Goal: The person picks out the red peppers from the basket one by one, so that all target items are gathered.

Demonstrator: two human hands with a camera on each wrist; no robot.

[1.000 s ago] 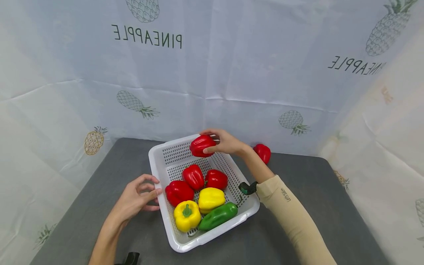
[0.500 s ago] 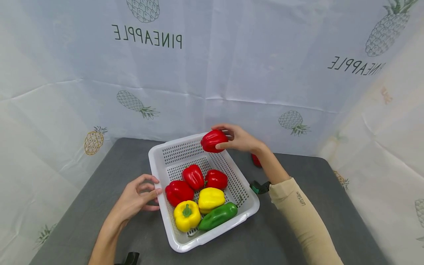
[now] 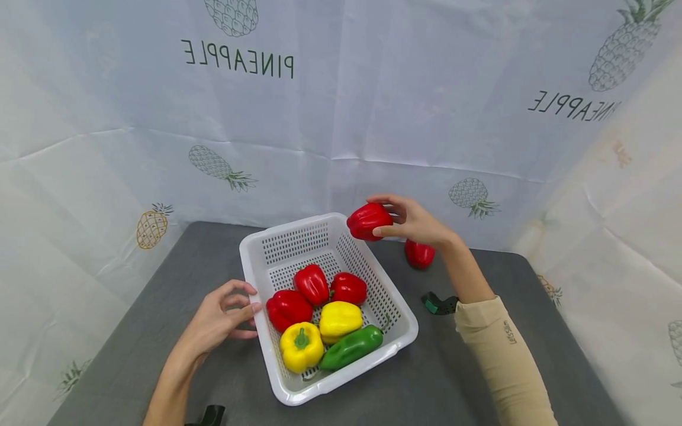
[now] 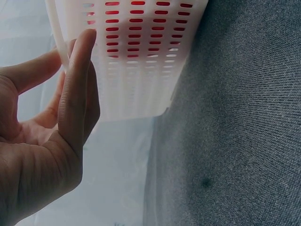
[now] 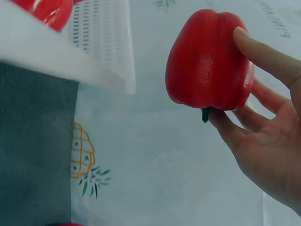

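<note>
My right hand (image 3: 414,223) grips a red bell pepper (image 3: 369,221) above the basket's far right rim. In the right wrist view, that same red bell pepper (image 5: 207,61) shows a short green stem, with the thumb and fingers around its side. My left hand (image 3: 213,319) holds the left rim of the white perforated basket (image 3: 264,349). Seen from the left wrist, the basket's rim (image 4: 57,35) lies between thumb and fingers. Inside the basket are three red bell peppers (image 3: 311,284), two yellow bell peppers (image 3: 340,322) and a long green pepper (image 3: 351,348).
Another red bell pepper (image 3: 420,254) lies on the dark grey table (image 3: 511,307), right of the basket and near the back edge. A pale curtain (image 3: 341,118) printed with pineapples hangs behind the table and along both sides.
My right hand has carried the red bell pepper rightward and slightly farther back, from over the basket's inside to its far right rim. The left hand and basket stay put.
</note>
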